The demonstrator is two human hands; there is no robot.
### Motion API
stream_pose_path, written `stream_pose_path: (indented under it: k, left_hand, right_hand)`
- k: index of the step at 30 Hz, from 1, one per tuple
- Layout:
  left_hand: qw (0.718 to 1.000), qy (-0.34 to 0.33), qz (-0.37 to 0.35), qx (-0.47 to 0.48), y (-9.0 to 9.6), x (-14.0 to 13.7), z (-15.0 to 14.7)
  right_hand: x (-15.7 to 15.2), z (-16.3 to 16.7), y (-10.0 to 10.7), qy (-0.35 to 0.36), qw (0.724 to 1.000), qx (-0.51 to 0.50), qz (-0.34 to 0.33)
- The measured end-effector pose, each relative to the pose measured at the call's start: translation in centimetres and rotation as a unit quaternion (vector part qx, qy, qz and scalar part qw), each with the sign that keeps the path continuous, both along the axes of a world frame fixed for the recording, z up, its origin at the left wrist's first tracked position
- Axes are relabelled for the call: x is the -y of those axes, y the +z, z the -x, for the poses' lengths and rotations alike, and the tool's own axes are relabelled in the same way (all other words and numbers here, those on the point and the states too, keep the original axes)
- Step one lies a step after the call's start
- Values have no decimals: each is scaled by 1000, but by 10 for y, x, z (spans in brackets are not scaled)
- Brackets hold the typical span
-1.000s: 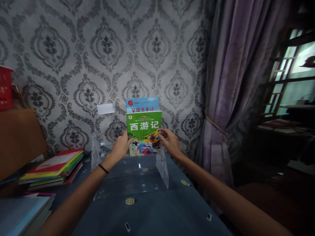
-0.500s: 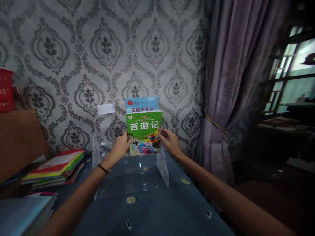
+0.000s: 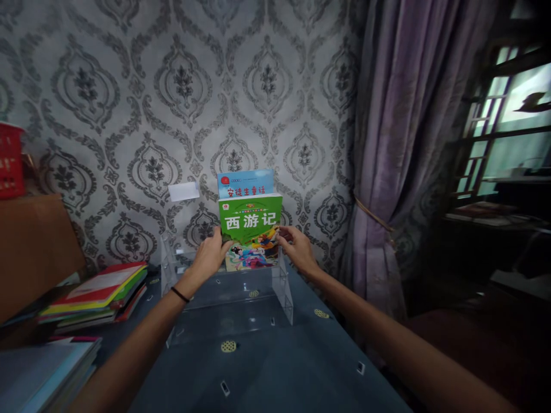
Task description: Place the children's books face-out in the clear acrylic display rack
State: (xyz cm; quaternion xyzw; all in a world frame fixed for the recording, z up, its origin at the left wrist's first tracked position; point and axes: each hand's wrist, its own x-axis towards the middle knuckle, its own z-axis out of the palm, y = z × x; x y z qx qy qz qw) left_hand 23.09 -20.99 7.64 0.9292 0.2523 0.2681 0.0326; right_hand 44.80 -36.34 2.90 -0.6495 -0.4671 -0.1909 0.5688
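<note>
Patterned wallpaper [image 3: 185, 115] and purple curtain [image 3: 387, 143] have slid slightly toward 9 o'clock in view since the earlier frame, while both hands keep nearly the same pose. One green book [image 3: 251, 234], upright, cover outward, at the clear tiered stand [image 3: 283, 291]: left hand [image 3: 210, 252] grips its 9 o'clock edge, right hand [image 3: 298, 249] its 3 o'clock edge. Around it: blue book [image 3: 247, 180] behind at 12 o'clock, white card [image 3: 183, 191] at 10, stacked colourful books [image 3: 101, 287] at 8.

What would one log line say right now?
left hand: gripping green rectangular picture book | right hand: gripping it | behind: blue rectangular book | nearby: clear tiered plastic rack
</note>
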Motion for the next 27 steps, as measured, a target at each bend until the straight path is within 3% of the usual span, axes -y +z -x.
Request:
stream_pose_path:
  k: [27]
  left_hand:
    - [1000, 21, -11, -14, 1, 7, 10]
  right_hand:
    - [2, 5, -4, 26, 999, -43, 1]
